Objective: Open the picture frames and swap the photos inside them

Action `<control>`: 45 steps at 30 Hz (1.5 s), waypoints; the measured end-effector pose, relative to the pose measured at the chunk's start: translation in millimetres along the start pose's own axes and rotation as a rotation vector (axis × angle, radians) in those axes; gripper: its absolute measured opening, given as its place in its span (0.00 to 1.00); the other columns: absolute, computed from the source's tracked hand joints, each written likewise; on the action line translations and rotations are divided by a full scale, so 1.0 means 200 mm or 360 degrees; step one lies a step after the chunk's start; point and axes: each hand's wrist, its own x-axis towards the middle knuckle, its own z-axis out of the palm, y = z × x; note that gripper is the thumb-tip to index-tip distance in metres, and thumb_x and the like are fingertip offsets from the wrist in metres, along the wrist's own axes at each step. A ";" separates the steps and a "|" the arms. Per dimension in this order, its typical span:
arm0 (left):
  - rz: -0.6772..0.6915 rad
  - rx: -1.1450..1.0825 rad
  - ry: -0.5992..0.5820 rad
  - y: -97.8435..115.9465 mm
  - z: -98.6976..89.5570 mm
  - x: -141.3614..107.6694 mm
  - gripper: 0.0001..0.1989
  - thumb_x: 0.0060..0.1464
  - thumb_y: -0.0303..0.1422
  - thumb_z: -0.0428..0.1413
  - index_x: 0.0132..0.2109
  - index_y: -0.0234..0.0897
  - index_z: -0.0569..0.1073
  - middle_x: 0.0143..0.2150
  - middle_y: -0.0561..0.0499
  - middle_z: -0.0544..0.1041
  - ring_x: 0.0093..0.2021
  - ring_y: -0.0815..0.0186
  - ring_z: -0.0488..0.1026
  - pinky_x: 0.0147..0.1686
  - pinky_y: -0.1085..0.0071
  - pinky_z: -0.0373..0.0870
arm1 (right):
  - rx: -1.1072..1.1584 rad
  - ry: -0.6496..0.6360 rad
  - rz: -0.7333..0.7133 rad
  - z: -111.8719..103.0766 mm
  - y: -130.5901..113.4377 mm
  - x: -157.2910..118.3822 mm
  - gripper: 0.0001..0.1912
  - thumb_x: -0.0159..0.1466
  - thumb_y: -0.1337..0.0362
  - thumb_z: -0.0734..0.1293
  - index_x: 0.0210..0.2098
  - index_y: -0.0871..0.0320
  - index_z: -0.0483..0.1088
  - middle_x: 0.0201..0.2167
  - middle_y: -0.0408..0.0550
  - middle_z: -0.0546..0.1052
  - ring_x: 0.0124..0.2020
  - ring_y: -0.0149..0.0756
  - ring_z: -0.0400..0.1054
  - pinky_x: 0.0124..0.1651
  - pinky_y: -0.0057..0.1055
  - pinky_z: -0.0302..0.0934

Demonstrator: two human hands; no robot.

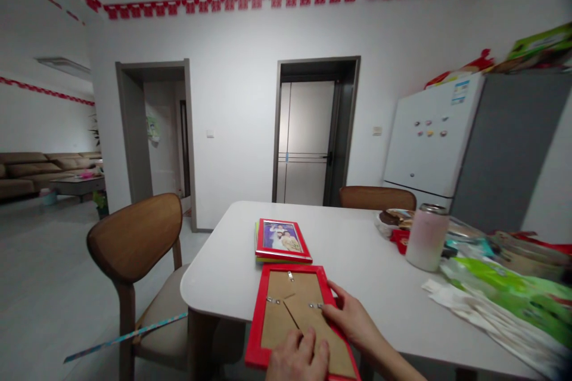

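A red picture frame (pixel 264 303) lies face down at the near edge of the white table, its brown backing board (pixel 279 324) facing up. Metal clips (pixel 290 276) show on the top and both sides of the board, and a dark slit runs across its middle. My right hand (pixel 351 315) grips the frame's right edge, fingertips by the right clip. On the lower part of the board rest the bent, slightly parted fingers of my left hand (pixel 298 356); its palm is cut off below. Just beyond lies a stack topped by a red-framed photo (pixel 282 236).
To the right stand a pink-white tumbler (pixel 428 238), a green plastic package (pixel 496 280) and white cloth-like material (pixel 473 315). Wooden chairs (pixel 136 238) are at the left and far side. A blue patterned strip (pixel 125 336) crosses the left chair. A fridge (pixel 431 137) stands behind.
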 end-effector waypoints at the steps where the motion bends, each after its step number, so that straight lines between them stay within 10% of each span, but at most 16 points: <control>1: -0.0001 0.0016 -0.0017 0.01 0.02 0.00 0.16 0.49 0.34 0.49 0.48 0.43 0.64 0.46 0.51 0.72 0.39 0.60 0.70 0.26 0.73 0.70 | -0.0224 0.0045 -0.0061 0.00 0.03 0.03 0.32 0.46 0.68 0.60 0.52 0.65 0.56 0.41 0.53 0.73 0.41 0.40 0.67 0.45 0.35 0.60; 8: -0.0088 -0.0196 -0.0477 0.04 -0.05 0.07 0.16 0.49 0.31 0.49 0.47 0.39 0.65 0.49 0.48 0.69 0.42 0.57 0.67 0.35 0.65 0.70 | -0.1266 0.0092 -0.0312 0.02 0.08 0.10 0.21 0.46 0.70 0.57 0.39 0.63 0.69 0.41 0.55 0.72 0.44 0.38 0.64 0.48 0.31 0.54; 17: -0.0541 -0.0657 -0.0765 -0.28 -0.17 -0.03 0.40 0.31 0.44 0.61 0.53 0.33 0.59 0.59 0.41 0.53 0.59 0.55 0.47 0.56 0.59 0.45 | -0.1560 0.0053 -0.0366 0.04 0.03 0.10 0.15 0.52 0.67 0.56 0.31 0.59 0.73 0.33 0.52 0.72 0.36 0.35 0.66 0.39 0.26 0.56; 27: -0.0592 -0.0892 -0.0722 -0.29 -0.23 -0.03 0.32 0.32 0.38 0.63 0.48 0.37 0.65 0.55 0.44 0.61 0.56 0.58 0.55 0.53 0.66 0.52 | -0.1764 0.0137 -0.0254 0.09 -0.03 0.12 0.16 0.56 0.60 0.55 0.40 0.52 0.69 0.31 0.53 0.72 0.34 0.42 0.66 0.32 0.33 0.55; 32: -0.0603 -0.0905 -0.0648 -0.29 -0.24 -0.02 0.33 0.30 0.35 0.63 0.48 0.36 0.65 0.53 0.45 0.63 0.53 0.59 0.59 0.52 0.67 0.55 | -0.1473 -0.0033 -0.0762 0.30 -0.08 0.12 0.14 0.55 0.64 0.58 0.36 0.57 0.71 0.41 0.52 0.70 0.43 0.38 0.61 0.43 0.30 0.53; 37: -0.0580 -0.0968 -0.0612 -0.28 -0.26 -0.01 0.33 0.32 0.33 0.61 0.50 0.38 0.62 0.51 0.48 0.65 0.50 0.61 0.62 0.49 0.71 0.57 | -0.1453 -0.0191 -0.0677 0.48 -0.09 0.18 0.12 0.54 0.66 0.58 0.24 0.61 0.72 0.27 0.49 0.72 0.31 0.32 0.64 0.33 0.25 0.53; 45: -0.0604 -0.0935 -0.0663 -0.31 -0.20 -0.06 0.37 0.31 0.37 0.63 0.51 0.35 0.62 0.55 0.44 0.61 0.55 0.59 0.56 0.53 0.69 0.52 | -0.1524 0.0055 -0.0585 0.36 -0.03 0.31 0.15 0.57 0.64 0.55 0.35 0.62 0.70 0.36 0.56 0.73 0.37 0.39 0.63 0.38 0.31 0.52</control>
